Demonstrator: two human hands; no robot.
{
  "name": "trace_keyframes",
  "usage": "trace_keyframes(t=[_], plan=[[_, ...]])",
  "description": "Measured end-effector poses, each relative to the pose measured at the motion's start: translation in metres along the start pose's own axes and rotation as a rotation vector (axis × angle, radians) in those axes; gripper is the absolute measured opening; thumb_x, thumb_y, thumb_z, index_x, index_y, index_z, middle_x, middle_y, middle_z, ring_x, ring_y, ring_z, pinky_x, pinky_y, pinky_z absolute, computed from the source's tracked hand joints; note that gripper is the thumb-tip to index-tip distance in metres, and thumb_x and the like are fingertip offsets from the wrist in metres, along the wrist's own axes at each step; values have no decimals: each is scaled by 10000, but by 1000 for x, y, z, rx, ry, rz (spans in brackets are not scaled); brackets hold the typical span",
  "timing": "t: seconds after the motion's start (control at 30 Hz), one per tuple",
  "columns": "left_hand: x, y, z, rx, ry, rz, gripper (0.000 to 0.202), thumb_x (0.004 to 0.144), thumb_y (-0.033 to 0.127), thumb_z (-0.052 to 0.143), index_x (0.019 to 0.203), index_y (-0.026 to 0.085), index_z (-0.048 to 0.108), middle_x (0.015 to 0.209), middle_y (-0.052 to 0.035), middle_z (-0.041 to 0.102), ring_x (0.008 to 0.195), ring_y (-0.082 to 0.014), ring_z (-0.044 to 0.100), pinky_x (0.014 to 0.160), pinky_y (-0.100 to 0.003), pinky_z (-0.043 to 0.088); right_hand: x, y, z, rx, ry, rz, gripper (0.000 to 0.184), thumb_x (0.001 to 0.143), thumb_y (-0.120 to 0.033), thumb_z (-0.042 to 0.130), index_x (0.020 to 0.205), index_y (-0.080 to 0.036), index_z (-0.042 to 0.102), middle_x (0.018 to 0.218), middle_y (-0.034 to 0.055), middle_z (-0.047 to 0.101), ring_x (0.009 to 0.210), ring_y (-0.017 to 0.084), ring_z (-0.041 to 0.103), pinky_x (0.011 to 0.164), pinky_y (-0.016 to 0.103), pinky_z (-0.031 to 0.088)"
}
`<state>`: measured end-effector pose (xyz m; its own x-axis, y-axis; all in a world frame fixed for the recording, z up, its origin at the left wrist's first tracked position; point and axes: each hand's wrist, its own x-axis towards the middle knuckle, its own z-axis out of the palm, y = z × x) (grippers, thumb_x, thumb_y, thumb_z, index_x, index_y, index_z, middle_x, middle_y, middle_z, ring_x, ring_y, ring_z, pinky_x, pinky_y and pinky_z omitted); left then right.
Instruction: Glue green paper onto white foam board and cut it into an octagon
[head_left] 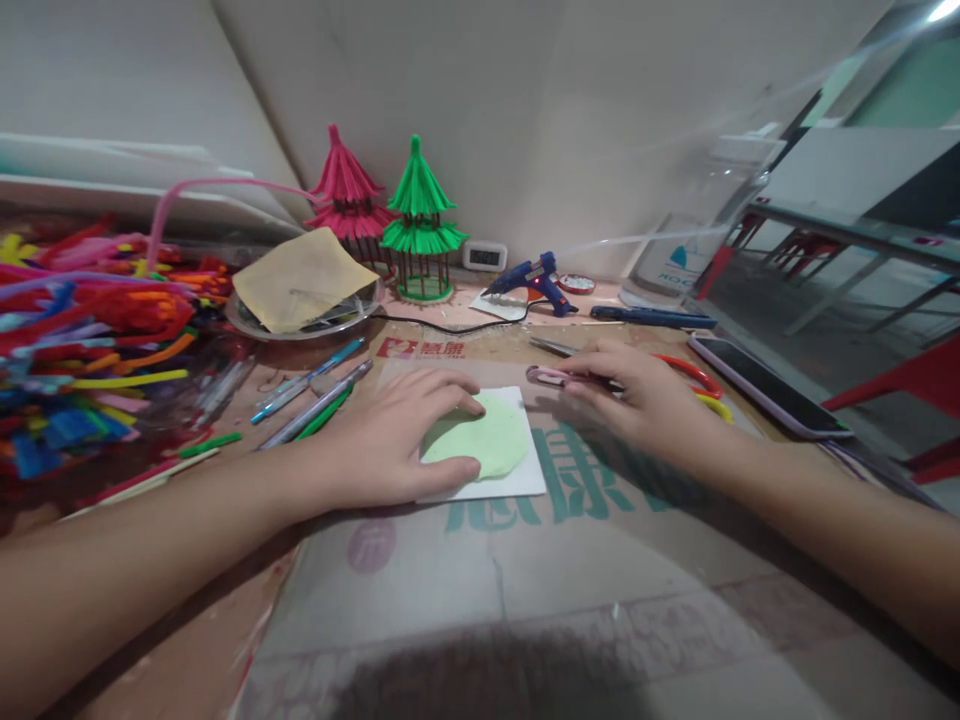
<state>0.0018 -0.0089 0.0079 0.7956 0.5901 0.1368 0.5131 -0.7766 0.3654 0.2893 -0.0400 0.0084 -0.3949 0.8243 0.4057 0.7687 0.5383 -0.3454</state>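
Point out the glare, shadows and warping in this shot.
In the head view, a lamp glares at the top right corner; in the head view, a broad dark shadow falls across the cardboard at the bottom edge, and another lies below the right hand; in the head view, the bottle leans outward and looks hazy, probably from the lens.

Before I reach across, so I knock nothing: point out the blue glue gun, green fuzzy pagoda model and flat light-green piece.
Blue glue gun [527, 275], head view: its barrel.
Green fuzzy pagoda model [424, 236], head view: lower roof.
Flat light-green piece [489, 438], head view: bare middle.
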Motion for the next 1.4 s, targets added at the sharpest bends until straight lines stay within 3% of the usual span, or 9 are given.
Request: trace_keyframes(t=[0.1, 0.23, 0.6, 0.7, 0.93, 1.07, 1.23, 1.3, 1.4], plan=[[0, -2, -1, -13, -1, 20, 327, 930, 393, 527, 1188, 213, 614, 1358, -88, 568, 1295, -304, 497, 1094, -467, 368, -5, -28, 1, 110, -58, -110, 256, 981, -166, 533, 1182, -204, 687, 943, 65, 654, 842, 178, 620, 739, 281, 481], [0, -3, 0, -2, 17, 17, 300, 950, 351, 482, 1178, 214, 622, 1359, -82, 577, 1296, -300, 500, 1093, -466, 371, -10, -46, 13, 151, -129, -191, 131, 967, -136, 559, 1034, -172, 666, 932, 62, 657, 840, 167, 608, 734, 262, 461], [-2, -3, 3, 30, 28, 3, 319, 912, 383, 541, 1176, 225, 626, 1380, -86, 574, 1297, -318, 505, 1090, -495, 377, -16, -41, 26, 187, -141, -256, 109, 979, -118, 537, 988, -178, 627, 897, 40, 641, 822, 153, 575, 726, 251, 424], [-3, -3, -1, 37, -22, 12, 399, 891, 420, 580, 1232, 214, 601, 1410, -106, 547, 1326, -330, 480, 1100, -507, 373, -18, -41, 28, 200, -134, -269, 119, 978, -112, 530, 996, -184, 622, 906, 41, 642, 827, 155, 572, 728, 254, 424], [-4, -3, -6, 30, -89, 29, 513, 821, 432, 656, 1277, 208, 586, 1435, -126, 521, 1350, -354, 456, 1121, -537, 359, -14, -41, 19, 242, -70, -84, 103, 981, -141, 507, 1017, -181, 595, 901, 34, 647, 805, 151, 581, 717, 257, 444], [-6, -1, -6, 14, -64, 2, 539, 763, 381, 705, 1266, 213, 616, 1420, -119, 541, 1342, -357, 468, 1125, -529, 371, -3, -42, 18, 194, -102, -103, 103, 967, -130, 509, 983, -176, 600, 891, 43, 655, 796, 163, 583, 716, 273, 453], [-6, -10, -15, -5, -119, 39, 478, 858, 366, 641, 1334, 334, 623, 1491, -50, 520, 1375, -334, 469, 1146, -522, 369, 6, -44, 25, 157, -140, -142, 128, 962, -102, 493, 981, -178, 593, 888, 44, 655, 764, 156, 584, 689, 268, 451], [-6, -15, -19, -10, -169, 58, 538, 859, 444, 663, 1386, 369, 583, 1535, -45, 483, 1402, -354, 442, 1162, -552, 344, 6, -44, 27, 170, -137, -120, 119, 964, -108, 499, 985, -179, 592, 890, 45, 658, 770, 157, 590, 688, 265, 454], [-5, -22, -19, -23, -224, 78, 853, 706, 635, 773, 1465, 364, 495, 1586, -77, 412, 1441, -403, 371, 1171, -596, 310, 4, -45, 28, 179, -137, -106, 101, 967, -118, 513, 972, -181, 592, 887, 45, 658, 778, 158, 598, 694, 266, 458]])
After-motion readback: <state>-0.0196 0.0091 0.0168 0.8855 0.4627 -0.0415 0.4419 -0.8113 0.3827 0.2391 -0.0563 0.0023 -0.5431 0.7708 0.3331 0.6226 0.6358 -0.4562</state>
